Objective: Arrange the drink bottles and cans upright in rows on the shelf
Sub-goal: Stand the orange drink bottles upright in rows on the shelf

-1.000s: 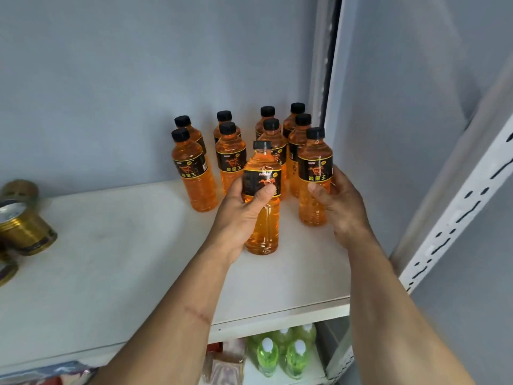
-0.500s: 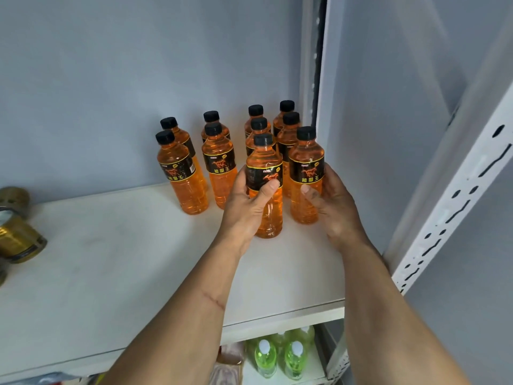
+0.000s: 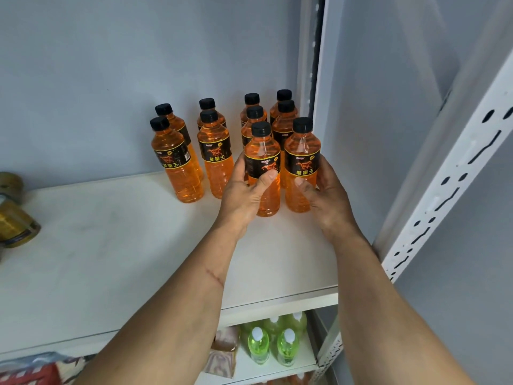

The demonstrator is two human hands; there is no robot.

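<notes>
A: What do my hands have right now?

B: Your left hand (image 3: 244, 195) is wrapped around an orange bottle (image 3: 265, 173). The thumb lies across its black label.

A: And my right hand (image 3: 327, 201)?

B: It holds the front right bottle (image 3: 301, 168) the same way, thumb on the front and fingers behind it. The two bottles stand side by side, almost touching.

A: Where are they?

B: On the white shelf (image 3: 111, 245), near its right end, by the grey side wall (image 3: 361, 134). Both stand up straight, bottoms on the shelf.

A: I see more bottles behind.

B: Yes. Eight other orange bottles (image 3: 215, 159) with black caps stand upright in rows further back, toward the back wall.

A: What is that at the far left?

B: Gold cans (image 3: 15, 226), lying on their sides at the edge of the view.

A: And below?

B: Green bottles (image 3: 258, 345) with white caps stand on the lower shelf (image 3: 302, 365).
</notes>
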